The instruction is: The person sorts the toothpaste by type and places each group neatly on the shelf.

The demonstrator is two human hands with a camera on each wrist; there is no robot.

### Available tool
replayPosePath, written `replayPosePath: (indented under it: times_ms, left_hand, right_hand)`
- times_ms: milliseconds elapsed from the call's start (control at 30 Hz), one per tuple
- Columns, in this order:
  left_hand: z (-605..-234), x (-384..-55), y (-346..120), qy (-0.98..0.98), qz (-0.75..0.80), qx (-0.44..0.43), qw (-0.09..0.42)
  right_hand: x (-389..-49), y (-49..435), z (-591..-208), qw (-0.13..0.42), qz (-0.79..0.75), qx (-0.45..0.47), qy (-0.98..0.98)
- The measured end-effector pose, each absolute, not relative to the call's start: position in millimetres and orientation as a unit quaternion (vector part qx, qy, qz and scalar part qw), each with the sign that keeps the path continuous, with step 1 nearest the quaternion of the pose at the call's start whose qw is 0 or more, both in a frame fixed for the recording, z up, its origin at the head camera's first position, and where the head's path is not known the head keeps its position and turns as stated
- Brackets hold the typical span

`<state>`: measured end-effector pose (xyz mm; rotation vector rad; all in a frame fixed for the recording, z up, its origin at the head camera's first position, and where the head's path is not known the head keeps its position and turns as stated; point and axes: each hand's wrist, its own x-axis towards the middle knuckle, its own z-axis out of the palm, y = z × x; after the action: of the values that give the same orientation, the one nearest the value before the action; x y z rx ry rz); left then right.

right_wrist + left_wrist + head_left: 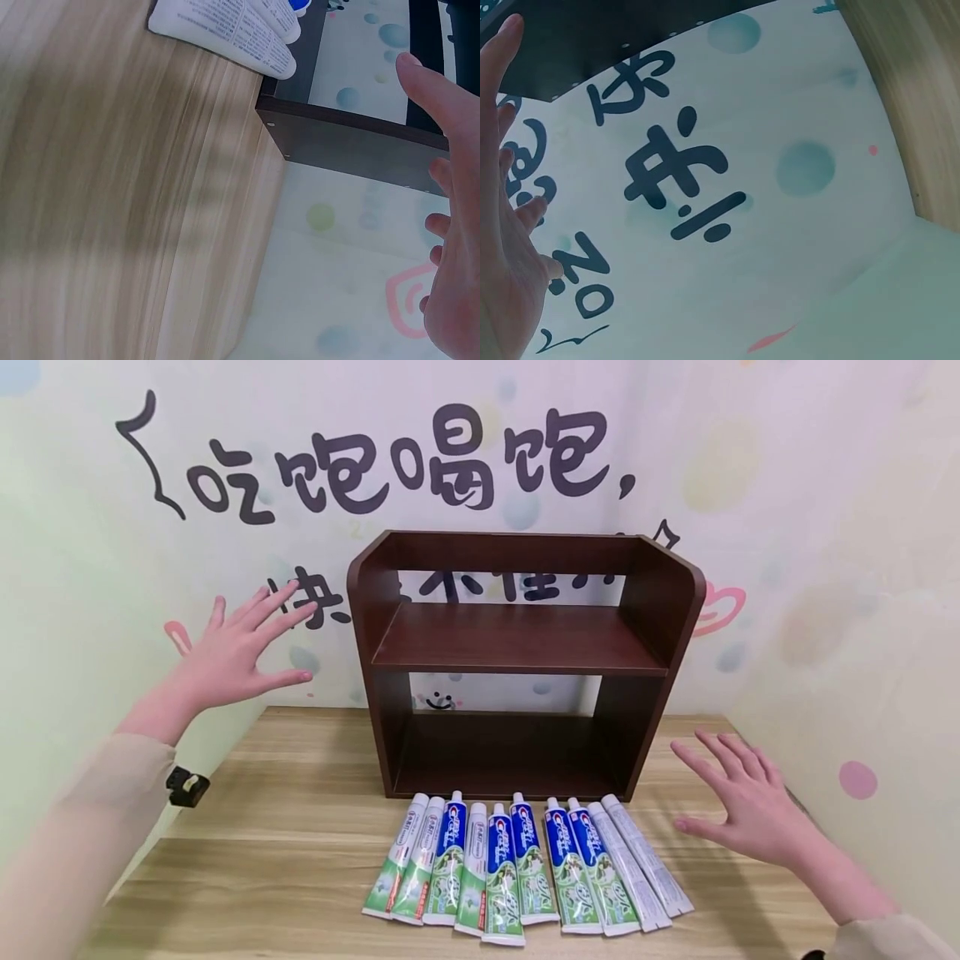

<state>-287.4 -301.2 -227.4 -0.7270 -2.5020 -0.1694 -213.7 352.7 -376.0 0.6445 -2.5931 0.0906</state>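
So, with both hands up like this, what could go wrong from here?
The toothpaste tubes lie close together, so picking one up might nudge its neighbours. The two rightmost tubes show pale, text-covered sides, unlike the blue-and-green ones, so they could be misidentified. The left hand and right hand are on either side of the shelf; a careless inward sweep might knock it.

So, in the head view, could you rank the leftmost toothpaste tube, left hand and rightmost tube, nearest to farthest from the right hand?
1. Rightmost tube: just left of the right hand.
2. Leftmost tube: farther left.
3. Left hand: farthest left, raised.
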Motion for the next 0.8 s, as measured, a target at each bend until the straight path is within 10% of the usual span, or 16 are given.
replayPosePath:
  times_ms: [800]
  left_hand:
    - [-180, -300, -277, -0.917, -0.123, -0.281, 0.254]
  right_hand:
    - [-221, 331, -386, 0.235, 0.04, 0.25, -0.938]
